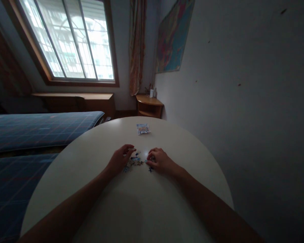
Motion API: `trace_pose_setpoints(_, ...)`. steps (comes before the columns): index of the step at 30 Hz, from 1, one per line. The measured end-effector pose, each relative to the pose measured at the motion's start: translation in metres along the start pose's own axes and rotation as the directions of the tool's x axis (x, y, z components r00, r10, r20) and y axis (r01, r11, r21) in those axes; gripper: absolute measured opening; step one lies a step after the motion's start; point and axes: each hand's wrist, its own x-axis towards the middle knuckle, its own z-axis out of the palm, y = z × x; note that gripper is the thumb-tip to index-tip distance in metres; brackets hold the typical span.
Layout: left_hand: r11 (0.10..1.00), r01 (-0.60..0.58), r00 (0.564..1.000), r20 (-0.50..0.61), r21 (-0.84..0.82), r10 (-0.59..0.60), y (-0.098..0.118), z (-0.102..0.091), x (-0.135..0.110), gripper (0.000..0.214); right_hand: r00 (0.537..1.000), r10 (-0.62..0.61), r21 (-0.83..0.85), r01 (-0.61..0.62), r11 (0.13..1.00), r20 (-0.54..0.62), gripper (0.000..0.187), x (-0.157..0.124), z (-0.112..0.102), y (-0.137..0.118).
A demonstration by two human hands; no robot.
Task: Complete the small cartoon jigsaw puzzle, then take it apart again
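Observation:
A small heap of jigsaw puzzle pieces, blue, white and dark, lies on the white round table between my hands. My left hand is at the heap's left edge, its thumb and fingers pinched on a small pale puzzle piece. On the other side, my right hand is closed with thumb and fingertips together near the tabletop. A bit of light blue shows at its fingertips, probably a puzzle piece. Just below that hand rests a dark loose piece.
Beyond the heap lies a small printed picture sheet. A bed with a blue plaid cover stands along the table's left. The wall is close on the right, and a wooden corner shelf stands behind the table.

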Motion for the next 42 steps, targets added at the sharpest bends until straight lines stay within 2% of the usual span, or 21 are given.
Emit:
trace_pose_setpoints(5, 0.973, -0.092, 0.995, 0.043, 0.212, 0.085, -0.001, -0.002, -0.002, 0.028, 0.999, -0.037, 0.007, 0.037, 0.999, 0.018, 0.012, -0.002, -0.004, -0.005)
trace_pose_setpoints(8, 0.922, -0.171, 0.984, 0.116, 0.348, 0.138, -0.006, -0.002, -0.002, 0.028, 0.998, -0.057, 0.019, 0.057, 0.998, 0.012, 0.009, -0.004, -0.006, -0.008)
trace_pose_setpoints(10, 0.898, -0.223, 0.972, 0.157, 0.379, 0.175, -0.006, -0.001, -0.002, 0.026, 0.998, -0.065, 0.040, 0.065, 0.997, -0.002, 0.009, -0.004, -0.005, -0.009)
trace_pose_setpoints(15, 0.869, -0.295, 0.950, 0.217, 0.396, 0.224, 0.001, 0.001, -0.005, 0.021, 0.996, -0.082, 0.125, 0.085, 0.989, -0.026, 0.024, -0.004, -0.003, -0.009)
trace_pose_setpoints(19, 0.853, -0.336, 0.930, 0.283, 0.399, 0.234, 0.003, -0.001, -0.009, 0.024, 0.997, -0.071, 0.018, 0.072, 0.997, -0.033, 0.032, -0.005, -0.005, -0.003)
trace_pose_setpoints(24, 0.826, -0.389, 0.908, 0.321, 0.408, 0.269, 0.001, 0.002, -0.010, 0.026, 0.999, -0.006, -0.054, 0.009, 0.998, 0.043, 0.020, -0.006, -0.009, 0.005)
trace_pose_setpoints(31, 0.808, -0.426, 0.890, 0.350, 0.406, 0.293, 0.007, 0.017, -0.013, 0.024, 0.996, -0.066, 0.023, 0.065, 0.998, 0.066, 0.011, -0.006, -0.015, -0.003)
trace_pose_setpoints(33, 0.822, -0.415, 0.892, 0.352, 0.391, 0.283, 0.007, 0.021, -0.014, 0.019, 0.996, -0.072, 0.064, 0.069, 0.996, 0.059, 0.010, -0.006, -0.015, -0.005)
trace_pose_setpoints(37, 0.851, -0.384, 0.905, 0.330, 0.358, 0.269, 0.007, 0.027, -0.011, 0.014, 0.997, -0.049, 0.179, 0.037, 0.983, 0.065, 0.019, -0.003, -0.010, -0.004)
trace_pose_setpoints(39, 0.863, -0.363, 0.914, 0.313, 0.352, 0.257, 0.007, 0.030, -0.007, 0.013, 0.997, -0.064, 0.143, 0.057, 0.988, 0.045, 0.022, 0.002, -0.009, -0.002)
trace_pose_setpoints(42, 0.876, -0.321, 0.931, 0.288, 0.360, 0.223, 0.006, 0.036, -0.002, 0.013, 0.997, -0.069, -0.016, 0.069, 0.997, 0.043, 0.030, 0.012, -0.011, 0.004)
